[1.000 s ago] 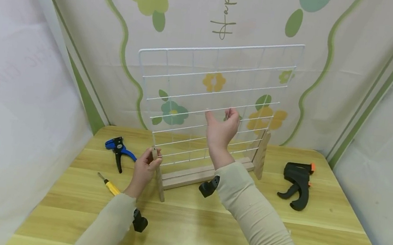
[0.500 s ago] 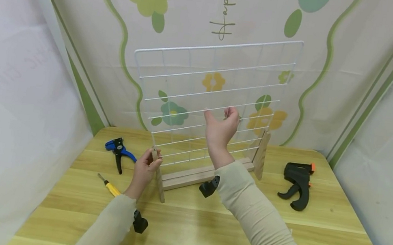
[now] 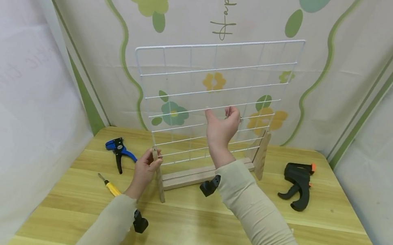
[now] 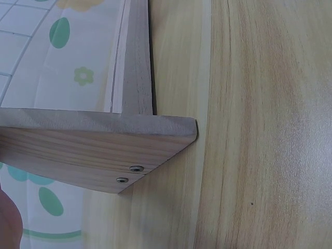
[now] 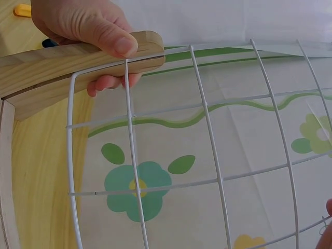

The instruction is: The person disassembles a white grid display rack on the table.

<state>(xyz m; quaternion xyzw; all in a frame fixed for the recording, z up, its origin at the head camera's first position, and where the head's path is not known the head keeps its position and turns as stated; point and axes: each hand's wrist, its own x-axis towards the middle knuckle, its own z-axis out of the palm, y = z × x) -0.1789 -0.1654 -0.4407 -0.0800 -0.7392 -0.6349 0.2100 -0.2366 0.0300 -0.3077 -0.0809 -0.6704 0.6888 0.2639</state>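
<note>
A white wire grid panel [image 3: 184, 72] stands in a wooden stand, its lower side edge in a slot of the left side piece [image 4: 78, 148]. My left hand [image 3: 143, 173] grips the top of that side piece, thumb on the near face and fingers beyond, as the right wrist view shows. My right hand [image 3: 221, 133] holds the grid near its middle, thumb and fingers at its wires; some fingers are hidden. Wooden crossbars [image 3: 189, 180] join the left piece to the right side piece [image 3: 261, 155]. Two metal fasteners [image 4: 136, 168] show in the left piece's outer face.
Blue and black wire strippers [image 3: 119, 152] lie left of the stand, with a yellow-handled screwdriver [image 3: 112, 188] nearer, partly behind the left arm. A black clamp [image 3: 297, 186] with orange tips lies at right. Behind the wooden table [image 3: 226, 240] hangs a flowered cloth [image 3: 195, 12].
The grid's top edge has risen slightly in the head view, its left corner shifting a little left. Both hands keep their holds in nearly the same places.
</note>
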